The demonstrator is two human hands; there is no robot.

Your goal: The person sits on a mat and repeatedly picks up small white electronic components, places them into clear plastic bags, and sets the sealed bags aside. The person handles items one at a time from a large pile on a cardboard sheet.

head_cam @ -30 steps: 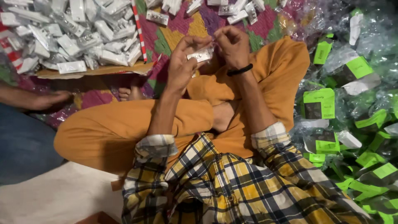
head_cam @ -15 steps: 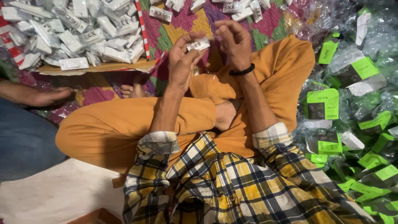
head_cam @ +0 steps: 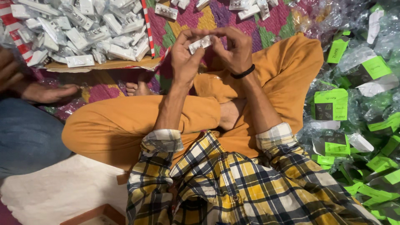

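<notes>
I sit cross-legged in orange trousers, and both hands meet above my knees. My left hand (head_cam: 185, 56) and my right hand (head_cam: 235, 50) pinch a small white plastic part (head_cam: 200, 43) between their fingertips, one hand at each end. A black band circles my right wrist. A pile of similar white plastic parts (head_cam: 79, 31) lies on a cardboard sheet (head_cam: 104, 65) to the upper left, just beyond my left hand.
Clear plastic bags with green card labels (head_cam: 358, 104) are heaped along the right side. Another person's hand (head_cam: 46, 91) and blue-clad leg (head_cam: 25, 137) are at the left. A few loose white parts (head_cam: 246, 8) lie on the patterned mat (head_cam: 200, 16) ahead.
Both hands stayed together on the white part and turned it slightly between the fingers. The view shifted a little, so the hands sit lower in frame.
</notes>
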